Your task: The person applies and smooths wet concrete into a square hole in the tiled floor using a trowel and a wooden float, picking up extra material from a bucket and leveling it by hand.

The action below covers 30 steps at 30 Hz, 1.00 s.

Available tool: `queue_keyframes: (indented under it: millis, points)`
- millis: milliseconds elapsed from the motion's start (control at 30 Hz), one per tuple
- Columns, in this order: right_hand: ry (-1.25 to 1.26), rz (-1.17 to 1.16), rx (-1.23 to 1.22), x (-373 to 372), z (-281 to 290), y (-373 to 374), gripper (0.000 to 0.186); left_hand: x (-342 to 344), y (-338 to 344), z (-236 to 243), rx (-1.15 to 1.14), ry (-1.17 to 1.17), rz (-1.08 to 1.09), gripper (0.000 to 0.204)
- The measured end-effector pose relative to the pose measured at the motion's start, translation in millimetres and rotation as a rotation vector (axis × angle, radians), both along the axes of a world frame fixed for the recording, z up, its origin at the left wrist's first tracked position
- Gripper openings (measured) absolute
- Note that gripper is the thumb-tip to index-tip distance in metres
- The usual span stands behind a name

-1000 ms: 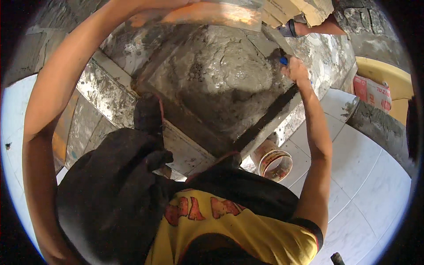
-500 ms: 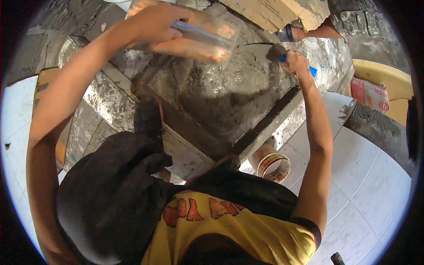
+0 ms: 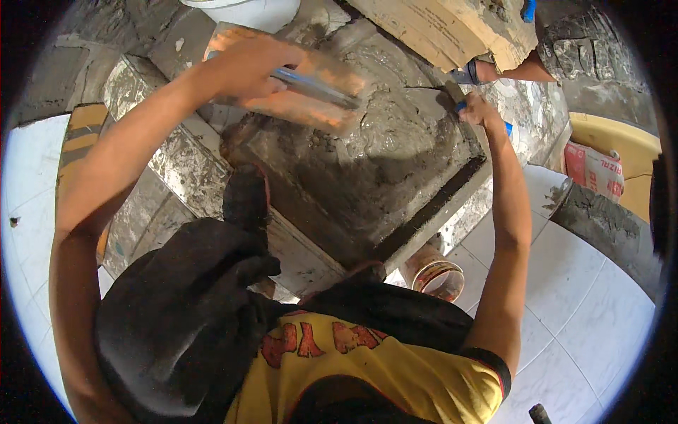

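Observation:
My left hand [image 3: 251, 67] is closed round the handle of a rectangular plastering trowel [image 3: 318, 116]. Its flat, orange-stained blade is tilted over the left part of a heap of wet grey mortar [image 3: 388, 131]. The mortar lies in a shallow square mixing box [image 3: 431, 226], whose near corner points towards me. At the box's far right side, my right hand [image 3: 480, 112] grips a blue-handled trowel [image 3: 427, 100]. That trowel's blade lies against the mortar, partly coated by it, and its tip cannot be told apart from the mortar.
Torn cardboard [image 3: 417, 32] lies beyond the box, with another person's foot [image 3: 494, 72] beside it. A white bucket [image 3: 247, 13] stands far left. A round container [image 3: 434, 275] is on the white tiles near the box. A red-and-white bag [image 3: 593, 169] rests in a yellow basin [image 3: 621, 134].
The whole view has shifted slightly, showing more at the far side. The plastering trowel, blurred before, has moved a little left and nearer. Both hands keep their grips.

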State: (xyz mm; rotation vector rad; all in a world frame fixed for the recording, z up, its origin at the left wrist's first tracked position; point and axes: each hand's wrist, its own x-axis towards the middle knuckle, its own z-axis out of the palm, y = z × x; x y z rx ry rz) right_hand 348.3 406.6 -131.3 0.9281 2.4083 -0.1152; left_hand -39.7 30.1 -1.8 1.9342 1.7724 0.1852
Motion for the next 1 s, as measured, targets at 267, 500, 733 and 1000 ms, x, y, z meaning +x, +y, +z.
queue_keyframes:
  millis: [267,500,733,1000]
  points:
    - [0.156,0.044,-0.308,32,-44,44,0.052,5,1,-13,0.072,0.001,-0.047,0.036]
    - [0.016,0.170,-0.101,-27,-28,17,0.044,11,2,-17,0.004,0.041,-0.082,0.033]
    - [0.224,0.148,-0.341,6,-22,29,0.048,23,2,-16,0.053,-0.064,-0.062,0.032]
    - [-0.036,0.126,0.170,-14,-3,-15,0.045,22,-3,-25,0.089,-0.016,-0.089,0.030]
